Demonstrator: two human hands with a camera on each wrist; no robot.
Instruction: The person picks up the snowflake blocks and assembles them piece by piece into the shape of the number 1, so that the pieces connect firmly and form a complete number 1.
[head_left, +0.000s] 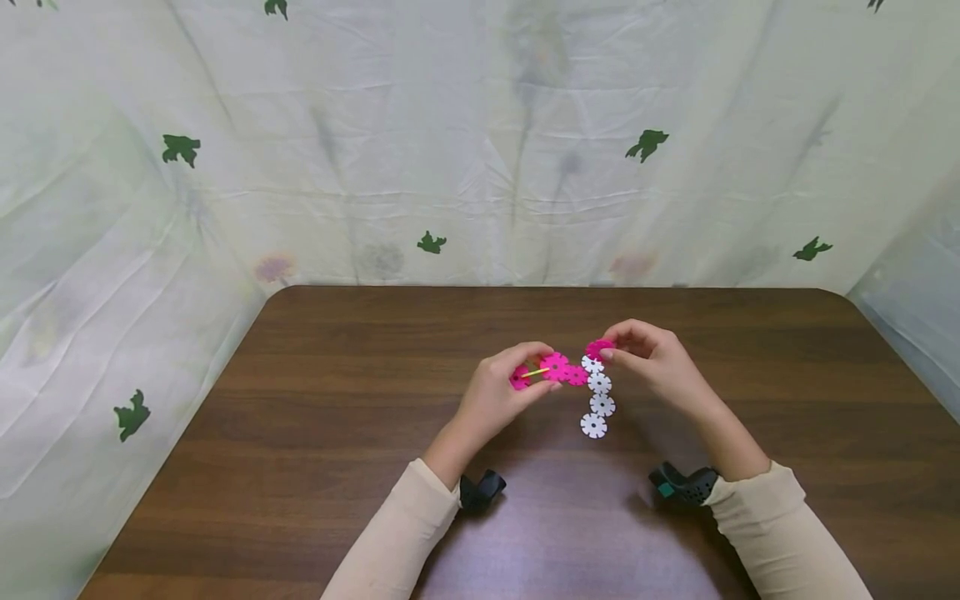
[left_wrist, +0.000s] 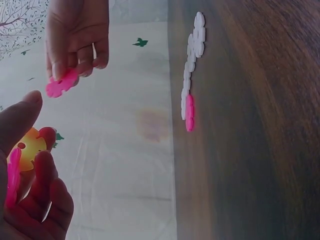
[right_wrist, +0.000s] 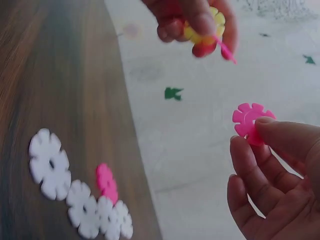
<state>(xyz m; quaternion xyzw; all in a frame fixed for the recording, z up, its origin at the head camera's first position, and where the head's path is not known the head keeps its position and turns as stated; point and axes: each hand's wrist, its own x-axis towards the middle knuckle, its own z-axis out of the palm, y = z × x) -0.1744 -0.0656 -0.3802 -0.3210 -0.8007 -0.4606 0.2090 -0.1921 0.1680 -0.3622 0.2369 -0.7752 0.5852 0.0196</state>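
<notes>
My left hand (head_left: 498, 385) pinches a pink notched plastic disc (head_left: 555, 367) between thumb and fingers. A yellow notched disc (right_wrist: 215, 25), edge-on in the head view, meets it, and more pink shows at the yellow disc's other end, partly behind the fingers. To the right, my right hand (head_left: 652, 358) pinches a single pink notched disc (right_wrist: 250, 120) by its edge. The two hands hold their discs apart, above the table. Below them lie several white notched discs (head_left: 602, 405) in a row, with a pink disc (right_wrist: 106, 182) beside them; whether these are joined I cannot tell.
The brown wooden table (head_left: 337, 417) ends at a pale cloth (head_left: 450, 125) with green leaf-like shapes, which hangs behind and at both sides. Black straps with small devices (head_left: 684, 483) sit on both wrists, near the cream sleeves (head_left: 405, 525).
</notes>
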